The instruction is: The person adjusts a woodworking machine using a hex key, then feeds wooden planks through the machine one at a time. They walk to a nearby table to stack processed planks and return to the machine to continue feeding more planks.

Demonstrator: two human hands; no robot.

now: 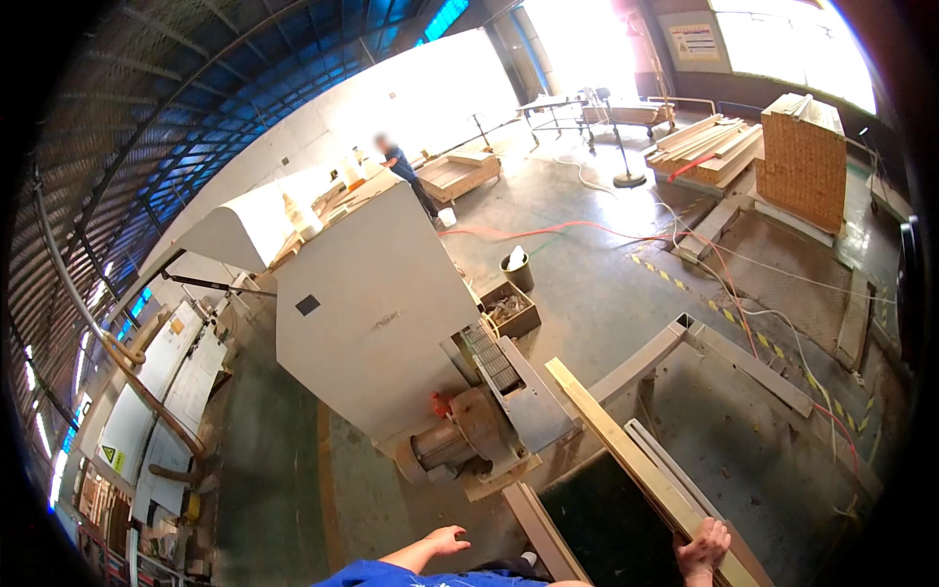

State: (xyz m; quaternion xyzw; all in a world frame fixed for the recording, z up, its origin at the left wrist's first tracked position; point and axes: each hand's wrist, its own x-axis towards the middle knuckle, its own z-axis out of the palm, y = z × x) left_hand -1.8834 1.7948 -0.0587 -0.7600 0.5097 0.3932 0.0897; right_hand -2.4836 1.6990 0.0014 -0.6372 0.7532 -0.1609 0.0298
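My right hand [704,550] is at the lower right, its fingers wrapped over the near end of a long pale wooden strip [631,450]. The strip slants away from me, and its far end points toward a large grey machine [377,284]. Beneath and beside it lies a dark green belt [599,523]. A thinner white strip [675,470] runs alongside on the right. My left hand [445,541] hangs in front of my blue shirt with its fingers stretched out and nothing in them. Nearest to it is the machine's motor [440,448], some way ahead.
A metal frame [646,362] stands right of the belt. Beyond the machine are a box of scraps [509,311] and a dark bin [518,269]. Red and white hoses [567,227] cross the floor. Stacked boards [709,147] lie farther back. Another person [399,166] works behind the machine.
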